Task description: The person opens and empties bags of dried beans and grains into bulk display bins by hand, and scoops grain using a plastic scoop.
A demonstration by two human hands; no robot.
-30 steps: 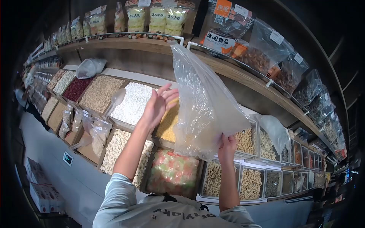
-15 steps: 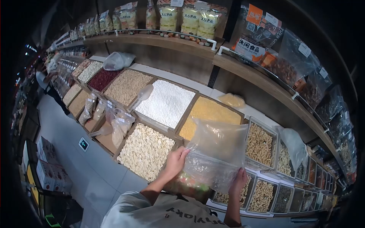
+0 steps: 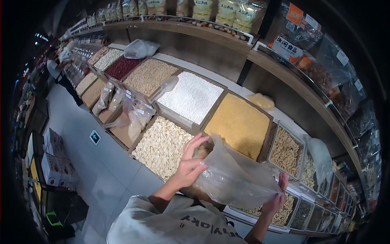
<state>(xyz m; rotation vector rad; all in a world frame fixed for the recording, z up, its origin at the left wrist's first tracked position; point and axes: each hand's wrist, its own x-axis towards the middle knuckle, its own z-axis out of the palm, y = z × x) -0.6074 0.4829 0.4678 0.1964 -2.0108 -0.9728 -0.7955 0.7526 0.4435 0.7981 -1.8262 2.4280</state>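
Observation:
A translucent plastic bag (image 3: 239, 179) stretches between my two hands, its mouth gaping on the left. My left hand (image 3: 189, 162) grips the rim of that mouth, the thumb on the near side and the fingers toward the far side. At the bag's other end, my right hand (image 3: 278, 197) holds the edge between thumb and fingers. Under the bag's left part lies something partly hidden. Left of my left hand is a bin of pale flakes (image 3: 160, 144); beyond the bag sits a bin of fine yellow grain (image 3: 239, 122).
A bin of white grain (image 3: 193, 95) with a clear scoop (image 3: 167, 84) stands farther back. Peanut-like goods fill a clear tub (image 3: 286, 146) at right. Packaged snacks line a wooden shelf (image 3: 203, 30) above. A person (image 3: 61, 75) stands far down the aisle; stacked cartons (image 3: 57, 162) sit at left.
The bag has been lowered from upright to a flatter pose and its mouth pulled wider. My left hand has risen with fingers spread more; my right hand has shifted right. The view has turned slightly.

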